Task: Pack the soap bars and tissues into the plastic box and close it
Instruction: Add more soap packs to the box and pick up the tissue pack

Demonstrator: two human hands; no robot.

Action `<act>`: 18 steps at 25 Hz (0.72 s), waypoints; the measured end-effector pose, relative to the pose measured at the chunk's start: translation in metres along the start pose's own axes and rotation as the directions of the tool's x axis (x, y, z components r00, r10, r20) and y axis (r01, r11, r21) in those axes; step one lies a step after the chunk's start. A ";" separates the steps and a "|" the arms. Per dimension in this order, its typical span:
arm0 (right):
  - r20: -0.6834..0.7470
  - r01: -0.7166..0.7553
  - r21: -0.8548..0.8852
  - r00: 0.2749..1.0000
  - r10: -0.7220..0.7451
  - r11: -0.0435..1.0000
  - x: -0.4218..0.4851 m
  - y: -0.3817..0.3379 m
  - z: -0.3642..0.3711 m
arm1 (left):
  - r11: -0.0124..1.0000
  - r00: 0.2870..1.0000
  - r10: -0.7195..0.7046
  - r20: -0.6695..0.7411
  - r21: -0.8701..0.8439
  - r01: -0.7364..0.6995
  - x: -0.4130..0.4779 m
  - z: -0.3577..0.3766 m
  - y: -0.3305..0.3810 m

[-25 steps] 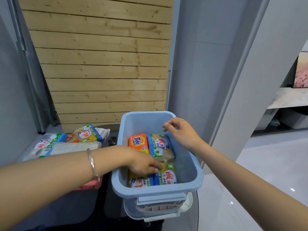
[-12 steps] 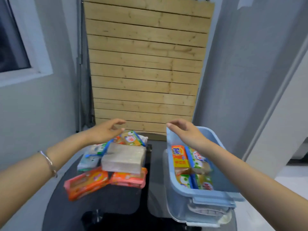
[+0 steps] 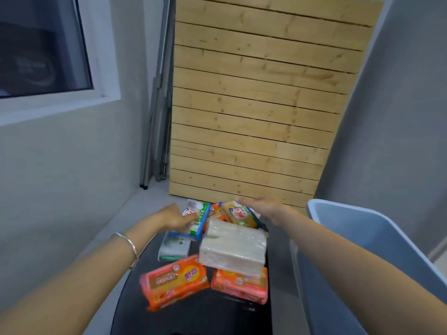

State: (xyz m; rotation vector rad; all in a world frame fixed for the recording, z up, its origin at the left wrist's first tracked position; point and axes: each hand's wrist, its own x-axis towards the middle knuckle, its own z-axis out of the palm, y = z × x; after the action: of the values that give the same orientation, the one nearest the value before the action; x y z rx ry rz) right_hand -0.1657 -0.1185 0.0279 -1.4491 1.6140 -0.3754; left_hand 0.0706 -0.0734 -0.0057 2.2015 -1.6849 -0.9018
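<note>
On the black table lies a pile of wrapped packs. My left hand closes on a green, white and blue soap bar at the pile's far left. My right hand grips the far end of a tilted yellow soap bar. In front of them a clear-wrapped tissue pack rests on top of the pile. Two orange packs lie nearest to me, and a pale green tissue pack sits at the left. The blue plastic box stands open at the right; its inside is hidden.
A wooden slatted panel leans on the wall behind the table, with folded metal legs beside it. A grey wall with a window runs along the left. The box's near wall stands close under my right forearm.
The view has swung left from the box to the pile. My left hand left the box and both hands came down onto soap bars at the back of the pile.
</note>
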 end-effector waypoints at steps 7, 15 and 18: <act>-0.167 -0.063 -0.301 0.986 0.013 0.952 0.063 0.008 0.037 | 0.991 0.987 -0.028 -0.159 0.128 0.048 0.049 0.030 0.000; -0.375 0.252 0.107 0.906 -0.196 0.962 0.040 -0.026 -0.005 | 0.863 0.850 0.040 -0.526 -0.411 -0.295 0.032 0.002 0.023; -0.365 0.398 0.373 0.893 -0.261 0.839 -0.006 -0.047 -0.049 | 0.818 0.841 0.204 -0.501 -0.384 -0.427 0.013 -0.014 0.050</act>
State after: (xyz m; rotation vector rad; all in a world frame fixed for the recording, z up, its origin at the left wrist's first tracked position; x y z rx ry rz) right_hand -0.1739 -0.1421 0.0913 -1.3555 1.3722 -1.1414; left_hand 0.0416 -0.1040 0.0272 1.5629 -1.3665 -0.5875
